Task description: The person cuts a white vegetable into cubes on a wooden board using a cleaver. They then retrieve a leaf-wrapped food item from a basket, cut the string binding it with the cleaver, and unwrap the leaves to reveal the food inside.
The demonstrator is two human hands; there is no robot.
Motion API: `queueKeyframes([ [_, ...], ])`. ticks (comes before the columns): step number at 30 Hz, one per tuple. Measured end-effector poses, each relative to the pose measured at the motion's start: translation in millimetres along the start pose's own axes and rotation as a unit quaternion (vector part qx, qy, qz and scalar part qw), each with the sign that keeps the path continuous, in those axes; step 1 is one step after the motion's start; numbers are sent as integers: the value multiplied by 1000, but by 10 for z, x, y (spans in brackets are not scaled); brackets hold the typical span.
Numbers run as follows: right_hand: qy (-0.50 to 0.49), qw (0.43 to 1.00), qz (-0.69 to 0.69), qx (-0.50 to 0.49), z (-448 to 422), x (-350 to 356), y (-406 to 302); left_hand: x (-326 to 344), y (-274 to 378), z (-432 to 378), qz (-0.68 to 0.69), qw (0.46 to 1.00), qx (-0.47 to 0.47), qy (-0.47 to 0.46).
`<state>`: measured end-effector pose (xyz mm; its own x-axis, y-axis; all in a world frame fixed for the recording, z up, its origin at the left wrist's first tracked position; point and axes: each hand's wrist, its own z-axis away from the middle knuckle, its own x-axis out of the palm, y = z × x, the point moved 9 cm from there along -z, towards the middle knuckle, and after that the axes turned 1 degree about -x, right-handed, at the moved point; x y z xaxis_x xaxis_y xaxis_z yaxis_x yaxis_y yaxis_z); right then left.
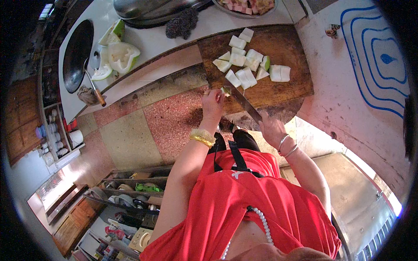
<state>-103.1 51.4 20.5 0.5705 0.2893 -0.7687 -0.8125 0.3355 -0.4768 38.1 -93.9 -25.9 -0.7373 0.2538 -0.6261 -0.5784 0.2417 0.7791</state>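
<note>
My right hand (pixel 273 127) grips a kitchen knife (pixel 243 101), its broad dark blade slanting up and left past the near edge of the wooden cutting board (pixel 287 40). Between the fingers of my left hand (pixel 213 103) is a small gourd piece (pixel 225 91) with some green on it, close beside the blade. How far the blade has entered it cannot be made out. Several white peeled gourd chunks (pixel 237 59) lie spread on the board. Among them, one chunk (pixel 265 63) shows green rind.
Larger green-rinded gourd pieces (pixel 123 57) lie on the white counter (pixel 148 40) at left. Near them are a black wok (pixel 77 57) and a wooden-handled utensil (pixel 94 88). A dark scouring pad (pixel 182 23) and a bowl of cut meat (pixel 248 7) stand beyond the board.
</note>
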Motion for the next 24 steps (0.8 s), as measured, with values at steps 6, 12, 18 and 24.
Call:
queueKeyframes([
  [6,-26,999,36,-10,52,-65,-136,-13,-17,4,11,1000,13,15],
  [12,-31,998,48,-9,54,-78,-157,63,-152,7,-24,1000,-6,9],
  [18,-36,998,49,-5,47,-77,-153,34,-80,-2,-21,999,21,17],
  [24,-49,995,82,-5,22,-86,-228,69,-95,-17,-50,999,19,1],
])
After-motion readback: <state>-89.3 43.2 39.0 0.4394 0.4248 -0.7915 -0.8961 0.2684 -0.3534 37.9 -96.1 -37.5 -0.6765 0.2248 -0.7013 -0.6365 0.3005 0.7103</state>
